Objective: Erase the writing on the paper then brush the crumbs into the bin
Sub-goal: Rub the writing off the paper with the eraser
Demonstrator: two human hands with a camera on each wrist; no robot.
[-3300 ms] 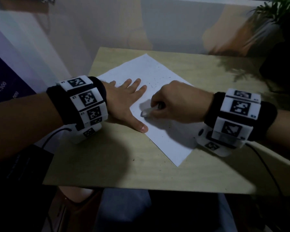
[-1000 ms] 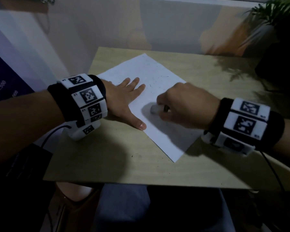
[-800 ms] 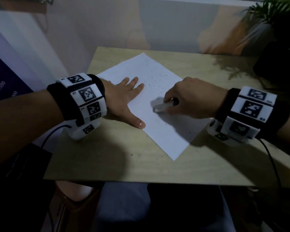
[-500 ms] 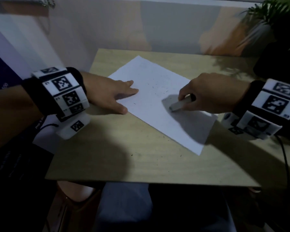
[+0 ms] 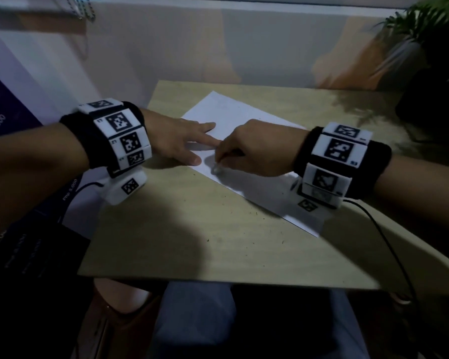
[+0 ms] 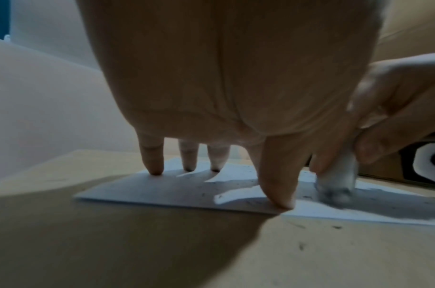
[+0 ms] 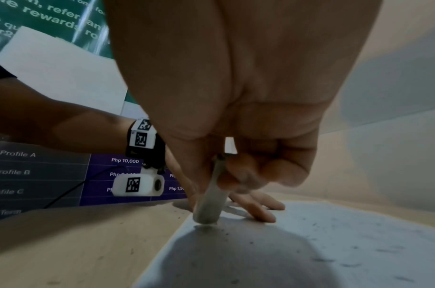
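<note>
A white sheet of paper (image 5: 244,120) lies at an angle on the wooden table (image 5: 192,242). My left hand (image 5: 184,141) lies flat on the sheet's left edge, fingers straight and spread, fingertips (image 6: 155,171) pressing the paper (image 6: 177,194). My right hand (image 5: 246,151) pinches a white stick eraser (image 5: 216,169) and holds its tip on the paper just right of my left thumb. The wrist views show the eraser (image 7: 211,196) upright, its dirty tip (image 6: 334,193) touching the sheet (image 7: 334,243). Dark eraser crumbs (image 7: 320,260) lie scattered over the paper and the table. No bin is in view.
A potted plant (image 5: 430,29) and a dark object (image 5: 430,104) stand at the table's far right. A wall (image 5: 218,42) runs behind the table. A dark printed board (image 5: 8,141) leans at the left. Cables (image 5: 389,250) trail from both wrist bands.
The paper has turned and shifted right. My left hand slid to the sheet's left edge. My right hand brought the eraser left, close to the left thumb, near the sheet's near edge.
</note>
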